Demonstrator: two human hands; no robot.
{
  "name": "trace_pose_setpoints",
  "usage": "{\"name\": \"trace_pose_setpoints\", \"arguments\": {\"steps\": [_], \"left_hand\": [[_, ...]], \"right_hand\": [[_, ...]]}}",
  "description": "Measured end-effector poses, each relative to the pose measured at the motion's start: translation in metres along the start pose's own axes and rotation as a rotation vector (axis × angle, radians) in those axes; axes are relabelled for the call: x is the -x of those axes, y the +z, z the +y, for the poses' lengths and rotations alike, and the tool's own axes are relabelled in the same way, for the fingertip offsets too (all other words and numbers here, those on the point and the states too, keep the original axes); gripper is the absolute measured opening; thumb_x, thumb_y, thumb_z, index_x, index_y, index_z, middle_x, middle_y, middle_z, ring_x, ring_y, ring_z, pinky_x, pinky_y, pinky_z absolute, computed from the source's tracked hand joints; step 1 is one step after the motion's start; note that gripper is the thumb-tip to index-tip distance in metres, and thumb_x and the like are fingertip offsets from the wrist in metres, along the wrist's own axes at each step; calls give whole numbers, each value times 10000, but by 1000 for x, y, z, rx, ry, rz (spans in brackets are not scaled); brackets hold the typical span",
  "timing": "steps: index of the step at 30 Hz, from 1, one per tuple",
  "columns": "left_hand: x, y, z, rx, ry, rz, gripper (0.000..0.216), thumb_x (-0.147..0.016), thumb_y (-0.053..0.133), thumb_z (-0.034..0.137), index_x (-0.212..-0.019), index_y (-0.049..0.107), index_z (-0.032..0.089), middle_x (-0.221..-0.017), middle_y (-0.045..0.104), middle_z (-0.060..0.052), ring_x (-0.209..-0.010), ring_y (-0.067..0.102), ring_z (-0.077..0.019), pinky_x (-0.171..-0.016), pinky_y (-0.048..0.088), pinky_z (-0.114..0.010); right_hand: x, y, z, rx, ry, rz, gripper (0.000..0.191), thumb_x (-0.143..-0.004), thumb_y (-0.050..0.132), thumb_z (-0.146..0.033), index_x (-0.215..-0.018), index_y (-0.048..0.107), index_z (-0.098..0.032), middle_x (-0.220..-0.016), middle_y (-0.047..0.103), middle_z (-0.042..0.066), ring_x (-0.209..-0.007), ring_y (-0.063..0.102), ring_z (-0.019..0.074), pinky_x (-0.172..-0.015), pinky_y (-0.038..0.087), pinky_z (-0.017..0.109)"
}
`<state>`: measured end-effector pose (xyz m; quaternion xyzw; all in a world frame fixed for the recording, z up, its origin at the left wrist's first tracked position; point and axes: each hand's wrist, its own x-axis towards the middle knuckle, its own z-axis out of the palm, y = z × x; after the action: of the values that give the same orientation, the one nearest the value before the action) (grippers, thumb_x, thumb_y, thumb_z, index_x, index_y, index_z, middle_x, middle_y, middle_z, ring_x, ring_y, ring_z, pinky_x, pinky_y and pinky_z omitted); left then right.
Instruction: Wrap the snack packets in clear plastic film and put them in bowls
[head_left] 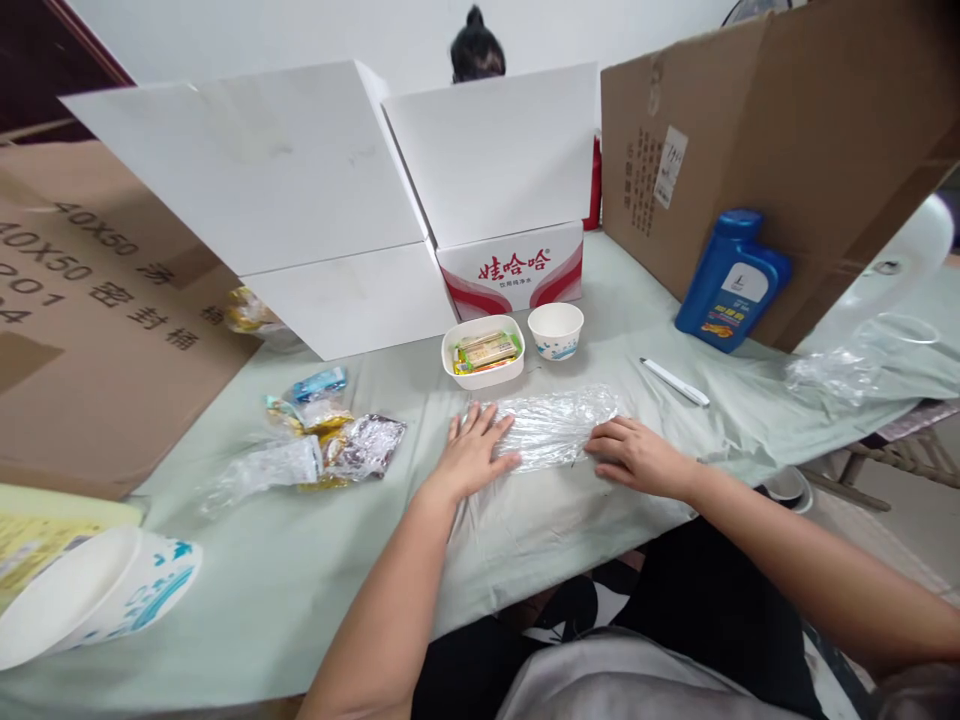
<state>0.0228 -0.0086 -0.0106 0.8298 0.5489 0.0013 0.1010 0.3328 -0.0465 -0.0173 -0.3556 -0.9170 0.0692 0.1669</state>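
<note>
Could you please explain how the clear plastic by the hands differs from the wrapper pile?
The clear plastic lies flat, touched by the left hand and right hand; the wrapper pile is crumpled and untouched. The clear plastic is colourless; the wrapper pile shows blue and gold. Both look shiny.

Two hands (474, 455) (637, 457), one flattened wrapper (555, 425), one pen (675, 382)

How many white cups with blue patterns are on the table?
2. A small cup stands beyond the clear plastic, right of the white tub; a bigger-looking cup is at the lower left. More may hide behind the boxes.
</note>
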Motion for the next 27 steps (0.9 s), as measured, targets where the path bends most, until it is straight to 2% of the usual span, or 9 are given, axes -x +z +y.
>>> {"name": "trace_pose_setpoints", "arguments": {"steps": [3,6,9,11,13,17,20,24,27], "left_hand": [[3,-8,-8,23,-78,65,636,-880,558,512,-1438,429,236,-1589,262,-125,-1479,142,-373,-1145,146,-628],[6,-17,-1,91,48,198,434,-828,651,390,-1214,604,196,-1409,494,-135,-1359,375,-326,-1124,283,-509],[13,-24,15,206,233,41,329,-691,787,369,-947,647,217,-1106,607,-59,-1124,522,-256,-985,432,-383],[18,-28,22,219,246,-78,377,-605,848,360,-876,626,220,-1031,590,-36,-1069,519,-252,-927,453,-370],[22,-30,24,201,218,-110,380,-587,861,335,-841,605,215,-1021,574,-32,-1058,506,-252,-906,449,-369],[23,-30,21,196,235,-125,361,-611,844,295,-857,594,212,-1040,571,-33,-1061,497,-246,-904,445,-361],[23,-29,23,197,244,-87,398,-622,818,259,-946,590,216,-1058,575,-37,-1067,499,-249,-911,450,-369],[23,-30,28,184,268,-46,142,-694,607,87,-752,581,213,-972,593,-32,-1005,530,-222,-873,461,-340],[25,-33,24,241,289,-37,175,-670,495,49,-671,555,213,-933,622,-31,-980,556,-208,-874,462,-329]], "right_hand": [[21,0,5,11,24,88,271,-960,499,-311,-1150,657,-202,-1124,642,116,-1044,575,246,-928,481,431],[35,-3,9,37,68,166,262,-946,522,-320,-1138,653,-199,-1149,631,129,-1097,559,269,-940,482,452],[46,-5,11,37,75,167,343,-899,607,-398,-1178,628,-200,-1150,636,128,-1082,570,276,-916,496,461],[54,-4,11,35,53,141,366,-887,629,-404,-1194,616,-205,-1146,646,120,-1069,581,272,-903,497,459],[62,-5,10,33,47,147,258,-926,581,-330,-1150,631,-213,-1115,664,106,-1041,599,254,-884,495,441],[71,-11,5,-25,76,216,183,-969,469,-213,-980,652,-223,-970,697,73,-952,633,216,-843,498,402],[70,-21,0,-100,134,271,174,-966,453,-216,-979,625,-229,-989,701,77,-1049,625,233,-897,497,416],[65,-32,-1,-177,264,276,184,-966,422,-267,-970,604,-237,-982,704,88,-1028,642,241,-883,513,422],[64,-34,0,-209,363,231,197,-954,416,-323,-919,592,-240,-915,708,76,-869,670,230,-789,533,393]]}}
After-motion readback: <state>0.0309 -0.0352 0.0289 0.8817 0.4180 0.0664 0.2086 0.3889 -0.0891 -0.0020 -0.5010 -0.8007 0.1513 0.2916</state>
